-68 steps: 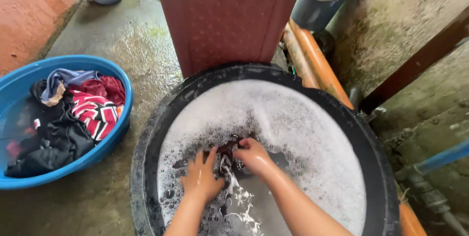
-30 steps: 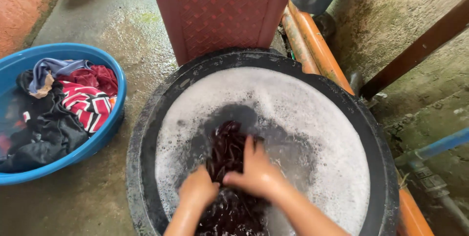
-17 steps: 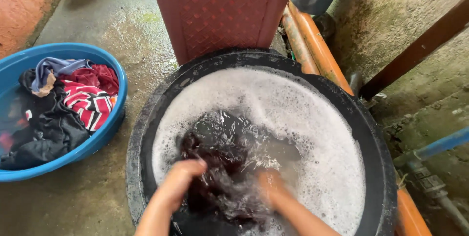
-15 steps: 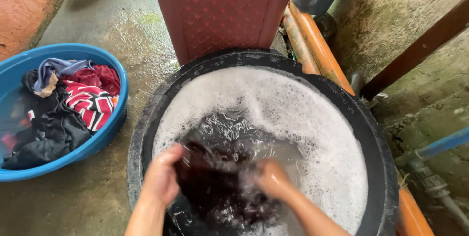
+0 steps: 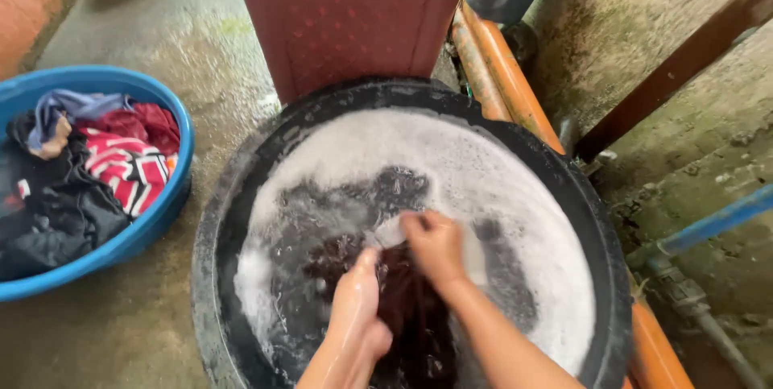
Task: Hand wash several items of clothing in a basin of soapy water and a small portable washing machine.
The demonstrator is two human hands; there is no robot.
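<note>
A wide black tub (image 5: 241, 163) holds foamy, soapy water. A dark maroon garment (image 5: 407, 308) lies soaked in its near half. My left hand (image 5: 357, 308) presses on the garment's left side, fingers together and pointing away from me. My right hand (image 5: 436, 246) grips the garment's far edge, with the fingers curled over the cloth. Both forearms reach in from the bottom of the view. Much of the garment is hidden under water and under my hands.
A blue basin (image 5: 173, 196) of wet clothes, red, black and grey, stands at the left on wet concrete. A dark red plastic bin (image 5: 346, 18) stands behind the tub. Orange pipes (image 5: 503, 75) run along the tub's right side, with a blue pipe (image 5: 708, 226) farther right.
Both hands had spread apart and pulled the garment toward me in the water; now they are close together again on it near the tub's middle. The foam has parted around them.
</note>
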